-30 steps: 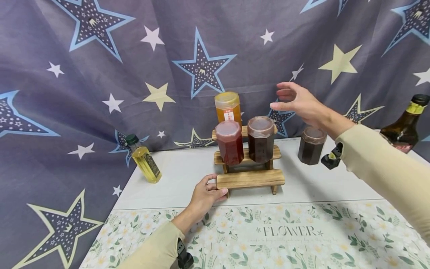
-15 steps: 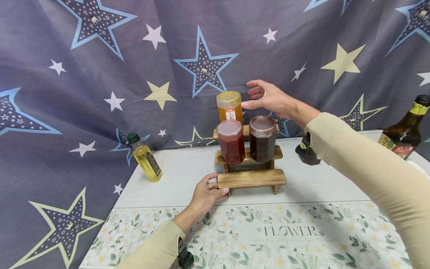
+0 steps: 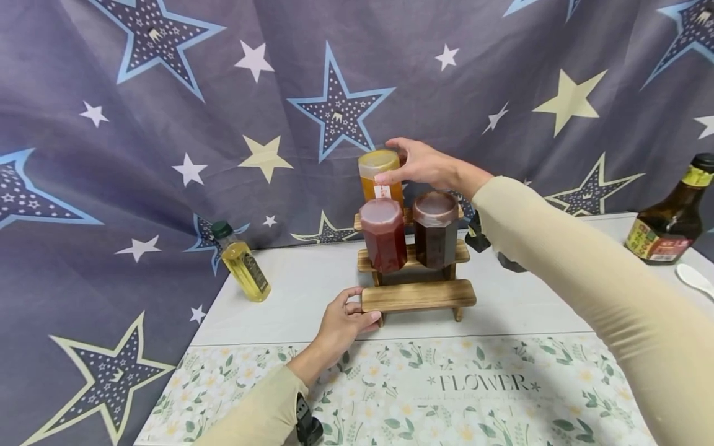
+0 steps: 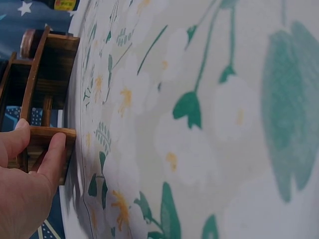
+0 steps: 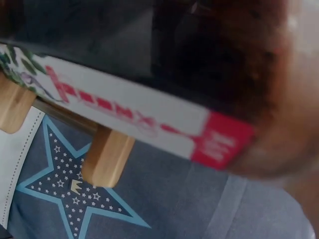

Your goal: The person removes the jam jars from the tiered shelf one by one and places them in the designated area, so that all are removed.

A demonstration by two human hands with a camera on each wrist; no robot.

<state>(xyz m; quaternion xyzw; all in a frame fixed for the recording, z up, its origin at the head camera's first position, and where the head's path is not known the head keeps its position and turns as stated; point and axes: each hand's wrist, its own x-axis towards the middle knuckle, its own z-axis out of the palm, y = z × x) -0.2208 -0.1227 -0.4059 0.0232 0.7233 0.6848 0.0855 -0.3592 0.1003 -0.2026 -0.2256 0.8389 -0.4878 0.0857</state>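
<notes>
A three-step wooden rack [image 3: 418, 297] stands on the white tabletop. My left hand [image 3: 340, 319] pinches the left end of its lowest step; in the left wrist view the thumb and a finger lie on either side of the wood. On the top step is a jar of yellow-orange contents [image 3: 368, 186]. My right hand [image 3: 421, 164] curls round that jar's upper part, thumb across the front by the label, fingers behind. A red jar [image 3: 383, 238] and a dark brown jar [image 3: 435, 238] share the middle step. Close up in the right wrist view is a dark jar's label [image 5: 124, 112].
A bottle of yellow oil [image 3: 243, 266] stands at the left. Toward the right are a brown sauce bottle [image 3: 666, 223] and a white spoon [image 3: 694, 279]. Another dark jar [image 3: 510, 264] is mostly hidden behind my right sleeve. A star-printed curtain [image 3: 223, 124] hangs behind.
My right hand has moved left from beside the rack to the yellow-orange jar and taken hold of it. My left hand has kept its place on the rack.
</notes>
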